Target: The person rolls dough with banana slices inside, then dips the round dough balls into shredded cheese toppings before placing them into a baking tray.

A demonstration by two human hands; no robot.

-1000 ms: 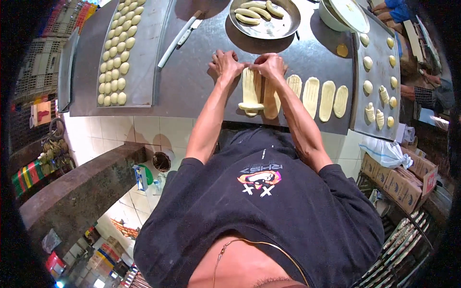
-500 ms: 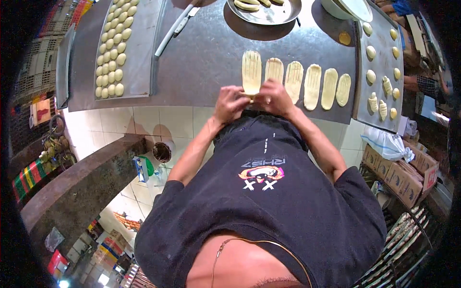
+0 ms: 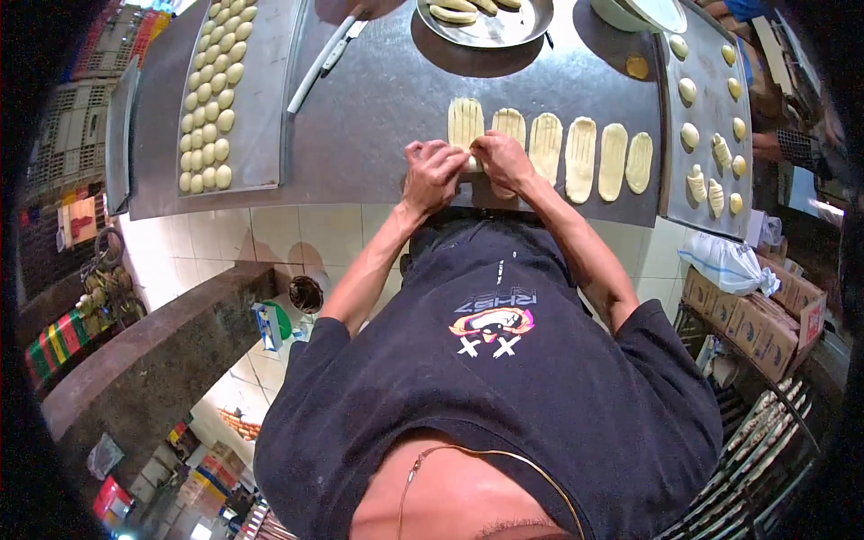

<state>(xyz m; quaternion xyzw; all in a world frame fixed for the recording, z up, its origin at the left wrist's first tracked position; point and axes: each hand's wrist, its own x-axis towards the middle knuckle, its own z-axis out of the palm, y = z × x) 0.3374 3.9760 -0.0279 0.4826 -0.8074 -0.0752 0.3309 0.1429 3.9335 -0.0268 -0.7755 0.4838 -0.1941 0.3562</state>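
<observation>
My left hand (image 3: 432, 175) and my right hand (image 3: 504, 162) are closed on the lower part of a slit, flattened dough strip (image 3: 465, 117), whose near end seems rolled up under my fingers and is partly hidden. Several more flattened dough strips (image 3: 581, 157) lie in a row to the right, some with lengthwise slits. A long white rod (image 3: 319, 67) lies beside a knife (image 3: 341, 49) at the back left. A round metal pan (image 3: 486, 34) with peeled bananas (image 3: 453, 13) is at the back, next to a white bowl (image 3: 639, 11).
A tray (image 3: 270, 108) with rows of dough balls (image 3: 206, 135) is at the left of the metal table (image 3: 378, 108); another tray (image 3: 677, 180) holds dough balls and rolled pieces at the right. Boxes (image 3: 747, 324) and a plastic bag (image 3: 724, 265) sit below. People's limbs show at the right rim.
My hands have moved from the strip's far end down to its near end, then slightly upward with the roll between them, covering more of the strip's lower part.
</observation>
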